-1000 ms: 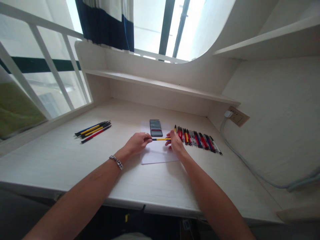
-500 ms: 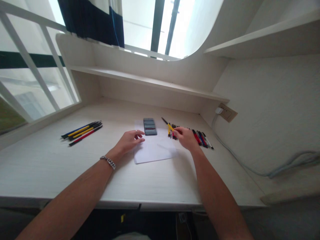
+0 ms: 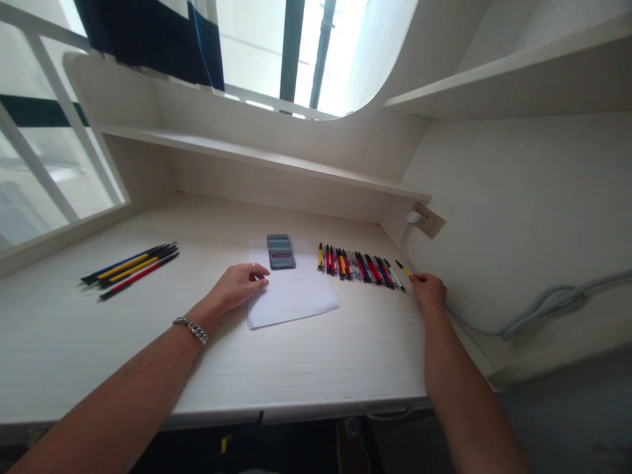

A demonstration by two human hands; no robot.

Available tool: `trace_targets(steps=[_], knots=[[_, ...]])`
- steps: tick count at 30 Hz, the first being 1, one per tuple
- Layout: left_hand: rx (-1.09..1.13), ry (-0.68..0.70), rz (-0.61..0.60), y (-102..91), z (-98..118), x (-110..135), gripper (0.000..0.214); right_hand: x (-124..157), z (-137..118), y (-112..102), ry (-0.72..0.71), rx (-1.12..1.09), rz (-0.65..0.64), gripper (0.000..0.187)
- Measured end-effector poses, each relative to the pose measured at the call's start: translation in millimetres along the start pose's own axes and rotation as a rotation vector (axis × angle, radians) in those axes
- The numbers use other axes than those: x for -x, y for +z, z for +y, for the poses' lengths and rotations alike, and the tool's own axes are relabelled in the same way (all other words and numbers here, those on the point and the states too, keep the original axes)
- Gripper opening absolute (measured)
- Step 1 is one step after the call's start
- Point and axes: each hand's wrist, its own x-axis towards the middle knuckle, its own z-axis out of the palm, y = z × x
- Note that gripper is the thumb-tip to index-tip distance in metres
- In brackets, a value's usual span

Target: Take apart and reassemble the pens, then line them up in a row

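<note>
My right hand [image 3: 428,290] is closed on a yellow and black pen [image 3: 403,268] at the right end of a row of several red, blue, yellow and black pens [image 3: 359,265] lying on the white desk [image 3: 148,329]. The pen's tip points up and left, close to the row. My left hand [image 3: 240,284] rests on the left edge of a white sheet of paper [image 3: 291,296], fingers loosely curled with nothing in them. It wears a ring and a metal bracelet.
A dark phone [image 3: 281,251] lies at the top of the paper. A second small group of pens [image 3: 129,264] lies at the left of the desk. A wall socket [image 3: 425,219] with a grey cable [image 3: 533,308] is at the right. A shelf [image 3: 257,158] runs behind.
My right hand carried the yellow pen from over the paper, past the row, to the row's right end. My left hand let go of it and stayed at the paper. The view swung right.
</note>
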Motion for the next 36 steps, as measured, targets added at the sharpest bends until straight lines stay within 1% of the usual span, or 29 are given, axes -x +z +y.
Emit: trace_targets(steps=[5,14,16,19,21,23,24,27,29,31,33,34,36], knots=[[-0.008,-0.009,-0.009,0.1,-0.8,-0.2,0.033,1.5,-7.5,12.1,-0.013,0.029,-0.042,0.028],[-0.003,-0.015,-0.021,1.1,1.6,0.8,0.034,7.8,-15.1,9.5,-0.083,0.044,-0.147,0.032],[0.009,-0.021,-0.014,-0.2,1.7,1.9,0.033,8.8,-16.4,8.4,-0.106,0.028,-0.154,0.031],[0.044,-0.046,0.012,-4.1,0.0,2.0,0.034,10.3,-22.2,5.3,-0.102,0.018,-0.152,0.029],[0.029,-0.072,0.056,-8.9,-2.9,0.1,0.032,12.9,-33.1,3.3,-0.111,0.017,-0.085,0.033],[-0.041,-0.102,0.106,-15.9,-7.8,-2.6,0.028,20.0,-52.7,2.3,-0.181,-0.014,-0.01,0.037],[-0.081,-0.12,0.12,-20.5,-11.4,-3.6,0.026,26.3,-65.9,2.1,-0.239,-0.046,-0.013,0.037],[-0.223,-0.184,0.145,-39.0,-27.6,-1.8,0.026,57.7,-115.1,2.1,-0.473,-0.149,-0.171,0.033],[-0.336,-0.227,0.163,-55.9,-43.1,5.1,0.027,86.3,-150.2,1.8,-0.669,-0.177,-0.326,0.028],[-0.443,-0.274,0.209,-75.6,-60.2,15.6,0.029,115.3,-182.5,0.8,-0.828,-0.167,-0.455,0.025],[-0.532,-0.324,0.265,-96.0,-75.3,27.4,0.031,139.8,-209.1,-0.1,-0.927,-0.153,-0.53,0.024],[-0.57,-0.373,0.284,-105.2,-81.3,32.8,0.031,149.5,-219.7,0.0,-0.955,-0.152,-0.555,0.023],[-0.612,-0.497,0.284,-119.9,-89.4,41.7,0.031,163.3,-234.9,2.6,-0.965,-0.169,-0.576,0.022]])
